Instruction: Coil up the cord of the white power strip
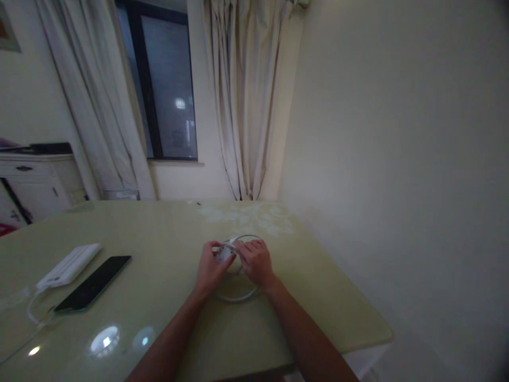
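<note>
Both of my hands meet over the middle of a pale green table. My left hand pinches a small white plug or adapter. My right hand is closed beside it, fingers on the same white piece. A white cable loops in a ring on the table under and around both hands.
A black phone lies face up at the left. Beside it sits a white power bank with a white cord trailing toward the near left edge. A wall runs along the table's right side; curtains, a window and a white cabinet stand behind.
</note>
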Demonstrator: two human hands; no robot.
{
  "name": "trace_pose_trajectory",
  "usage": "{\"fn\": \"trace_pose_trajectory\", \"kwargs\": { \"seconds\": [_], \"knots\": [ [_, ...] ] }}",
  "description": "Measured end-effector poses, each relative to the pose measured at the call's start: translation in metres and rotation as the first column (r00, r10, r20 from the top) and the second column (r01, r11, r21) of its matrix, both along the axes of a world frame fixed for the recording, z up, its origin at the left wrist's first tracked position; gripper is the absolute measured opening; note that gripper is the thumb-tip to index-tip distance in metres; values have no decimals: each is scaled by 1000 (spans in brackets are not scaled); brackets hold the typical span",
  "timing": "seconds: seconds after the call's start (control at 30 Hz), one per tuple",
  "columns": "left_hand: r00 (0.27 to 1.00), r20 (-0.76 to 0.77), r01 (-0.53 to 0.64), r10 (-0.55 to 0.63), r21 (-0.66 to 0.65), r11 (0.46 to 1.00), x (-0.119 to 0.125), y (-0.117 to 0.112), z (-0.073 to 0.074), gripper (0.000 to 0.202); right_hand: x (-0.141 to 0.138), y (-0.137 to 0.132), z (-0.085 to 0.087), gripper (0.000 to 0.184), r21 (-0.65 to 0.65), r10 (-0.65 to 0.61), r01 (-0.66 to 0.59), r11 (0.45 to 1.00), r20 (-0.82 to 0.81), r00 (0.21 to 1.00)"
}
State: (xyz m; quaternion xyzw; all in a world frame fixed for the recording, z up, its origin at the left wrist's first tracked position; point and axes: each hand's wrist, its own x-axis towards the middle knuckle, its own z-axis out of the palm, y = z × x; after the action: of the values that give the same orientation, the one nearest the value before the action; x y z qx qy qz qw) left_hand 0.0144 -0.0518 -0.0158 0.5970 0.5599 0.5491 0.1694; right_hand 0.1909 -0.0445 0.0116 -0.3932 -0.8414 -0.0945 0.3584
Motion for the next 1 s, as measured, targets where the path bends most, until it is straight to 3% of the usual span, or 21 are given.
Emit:
{"fn": "trace_pose_trajectory", "kwargs": {
  "seconds": [0.07,0.2,0.27,0.33,0.4,0.5,0.6,0.73,0.83,1.0],
  "knots": [
    [997,-22,-73,75,79,994,-3,-1,0,65,-4,-2,-3,34,-41,138,-139,989,-41,990],
    [983,-170,-45,70,145,988,-7,-4,4,31,-8,1,-10,33,-164,285,-354,921,-337,897],
    [973,-211,-65,94,141,988,-7,-4,5,27,-8,6,-13,35,-201,227,-377,904,-522,822],
    [961,-249,-80,118,156,984,-8,-4,5,30,-5,10,-14,37,-213,124,-325,922,-631,765],
    [947,-305,-51,102,173,984,-9,-4,3,33,-1,14,-13,39,-200,56,-230,952,-628,776],
    [927,-372,18,51,179,984,-13,-4,1,36,6,20,-12,46,-180,53,-169,969,-518,854],
    [929,-370,57,10,170,984,-17,-4,2,35,12,26,-13,47,-267,27,-185,946,-504,863],
    [949,-315,67,-14,156,986,-16,-6,4,37,15,32,-21,43,-420,-38,-250,873,-569,821],
    [957,-290,75,-25,161,984,-13,-7,6,42,15,34,-25,41,-454,-57,-307,837,-629,775],
    [968,-251,52,-19,122,991,-16,-5,8,44,16,38,-26,35,-488,-220,-239,839,-707,672]
  ]
}}
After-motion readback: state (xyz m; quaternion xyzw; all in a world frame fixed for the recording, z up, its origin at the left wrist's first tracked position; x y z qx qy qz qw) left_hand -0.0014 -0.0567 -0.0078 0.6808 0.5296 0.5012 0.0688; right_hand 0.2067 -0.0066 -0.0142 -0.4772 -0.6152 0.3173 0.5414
